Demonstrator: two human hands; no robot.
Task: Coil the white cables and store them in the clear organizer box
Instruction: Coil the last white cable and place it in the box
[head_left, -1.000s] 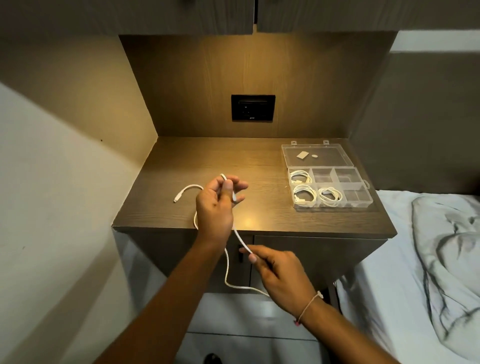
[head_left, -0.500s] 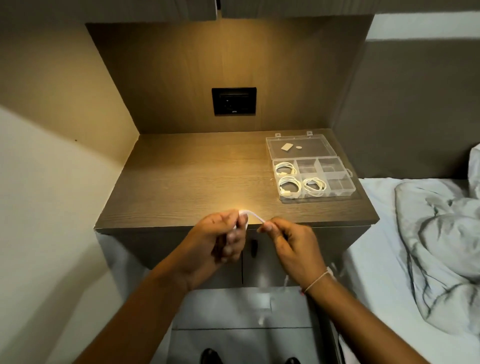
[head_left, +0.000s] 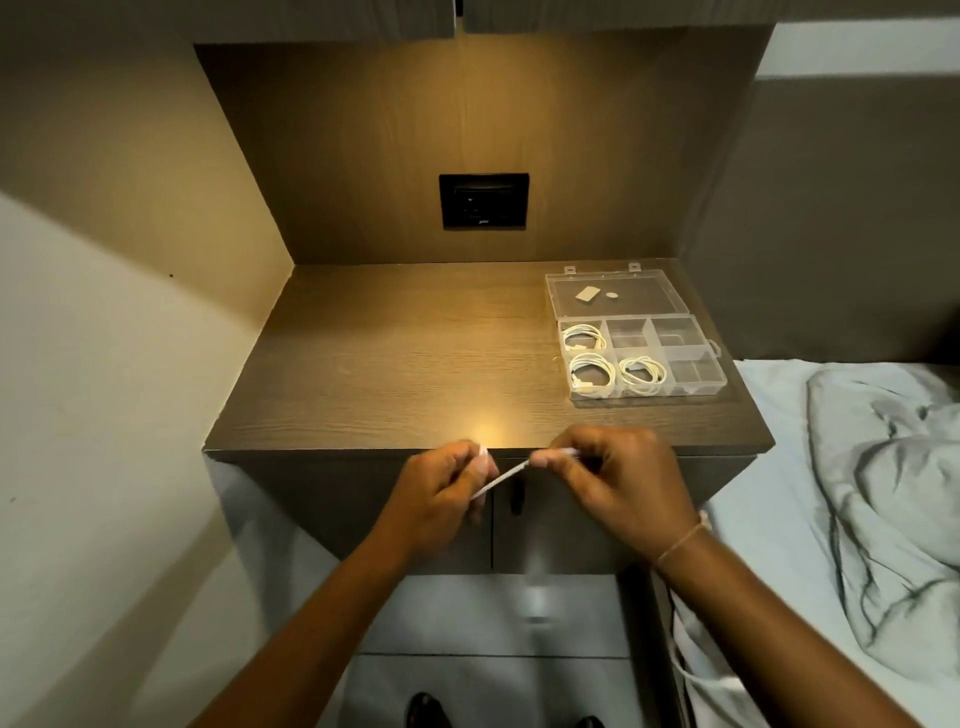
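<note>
Two dark shoe tips (head_left: 426, 712) peek in at the very bottom, mostly cut off. Above them the two bare arms reach forward.

The left hand (head_left: 441, 499) and the right hand (head_left: 623, 488) are close together in front of the edge of the wooden nightstand (head_left: 389, 374). Both are pinched tight on a white cable (head_left: 501, 474). Only a short straight bit of it shows between the fingers. The rest is hidden inside the hands, so how much is coiled cannot be seen. A thin string bracelet (head_left: 680, 540) sits on the right wrist.

Behind the hands are the nightstand's two doors (head_left: 545, 519), partly covered by the hands. On the right lies a bed with a crumpled grey blanket (head_left: 883, 493), cut off by the picture's edge.

Farther back, on the right side of the nightstand top, rests the clear organizer box (head_left: 691, 371), open with its lid (head_left: 613, 296) laid flat behind it. Three coiled white cables (head_left: 592, 373) lie in three of its compartments on the left; the other compartments look bare. Two small pale bits lie on the lid, too small to tell what they are.

On the back panel is a black socket plate (head_left: 484, 200). It has a tiny mark at the bottom, too small to read.
</note>
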